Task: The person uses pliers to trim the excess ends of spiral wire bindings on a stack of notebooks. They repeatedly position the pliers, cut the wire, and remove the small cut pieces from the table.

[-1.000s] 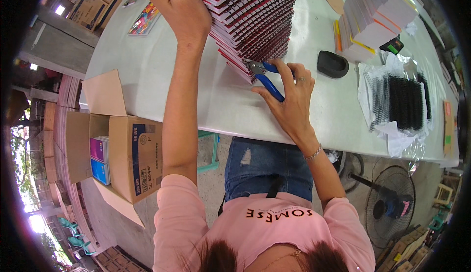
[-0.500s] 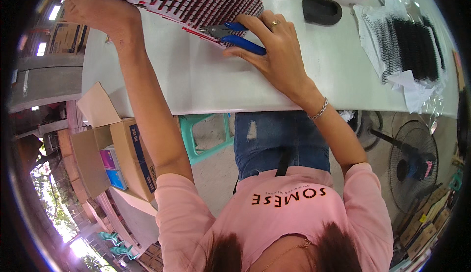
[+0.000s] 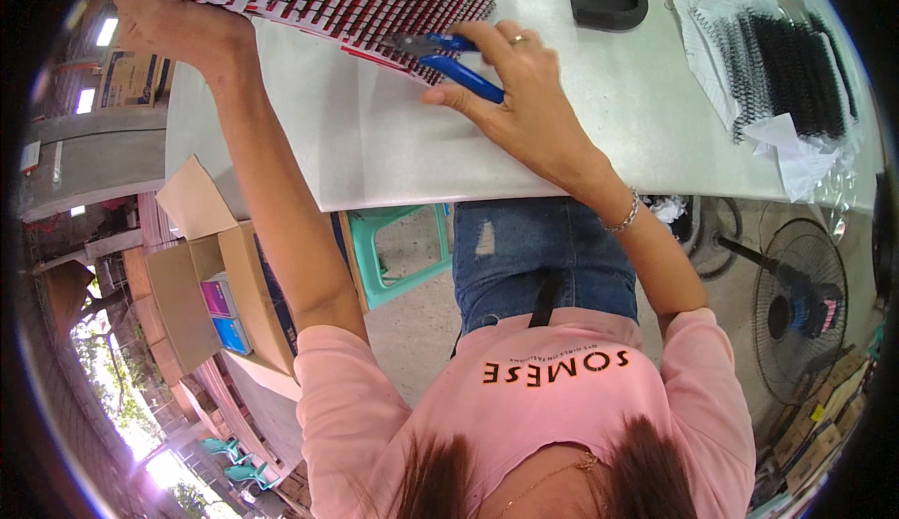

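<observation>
My right hand (image 3: 529, 98) holds a pair of blue-handled side cutters (image 3: 459, 74). Their grey jaws point left and lie over the lower right edge of a large sheet (image 3: 346, 0). Rows of small white squares with dark pieces between them cover this sheet, and red strips show along its near edge. At its far left corner is my left hand (image 3: 159, 18), closed on the edge; the fingertips are mostly cut off by the picture's rim. A shadow under the near edge falls on the pale table (image 3: 375, 163).
A black D-shaped block (image 3: 609, 2) lies right of the sheet. Farther right, a bundle of black coils (image 3: 787, 70) rests on white paper and clear plastic. Below the table are an open carton (image 3: 239, 276), a green stool (image 3: 375, 266) and a fan (image 3: 801, 304).
The view has shifted slightly, so the table's things sit a little higher in the picture. The cutters stay in my right hand, their jaws now farther over the sheet's edge.
</observation>
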Demonstrator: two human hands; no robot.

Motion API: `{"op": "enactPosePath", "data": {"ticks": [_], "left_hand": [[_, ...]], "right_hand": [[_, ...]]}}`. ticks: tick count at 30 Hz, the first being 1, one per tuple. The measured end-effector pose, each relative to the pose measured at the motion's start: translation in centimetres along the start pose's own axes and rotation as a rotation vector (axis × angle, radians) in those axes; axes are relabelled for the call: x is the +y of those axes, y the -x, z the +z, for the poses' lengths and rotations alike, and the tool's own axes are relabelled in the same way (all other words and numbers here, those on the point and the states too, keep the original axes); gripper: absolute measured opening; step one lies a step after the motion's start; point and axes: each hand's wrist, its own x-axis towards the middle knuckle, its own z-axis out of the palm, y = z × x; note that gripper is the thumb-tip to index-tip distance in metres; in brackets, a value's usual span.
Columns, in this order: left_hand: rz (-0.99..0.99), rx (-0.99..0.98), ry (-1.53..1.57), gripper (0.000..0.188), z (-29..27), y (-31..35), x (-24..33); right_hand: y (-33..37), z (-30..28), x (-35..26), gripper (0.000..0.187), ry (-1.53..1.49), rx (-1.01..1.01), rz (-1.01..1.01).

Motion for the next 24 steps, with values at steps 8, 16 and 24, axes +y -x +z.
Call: {"op": "enactPosePath", "data": {"ticks": [8,16,24], "left_hand": [[-0.071,0.064,-0.059,0.040,-0.6,0.2,0.2],[-0.072,0.079,-0.103,0.041,-0.9,0.0,0.2],[-0.039,0.049,-0.045,0.038,-1.3,-0.3,-0.6]], "right_hand": [[0.6,0.7,0.5,0.061,0.154,0.045,-0.101],[0.1,1.0,0.8,0.063,0.146,0.059,-0.120],[-1.1,-1.6,-0.9,0.054,-0.516,-0.457,0.416]]}}
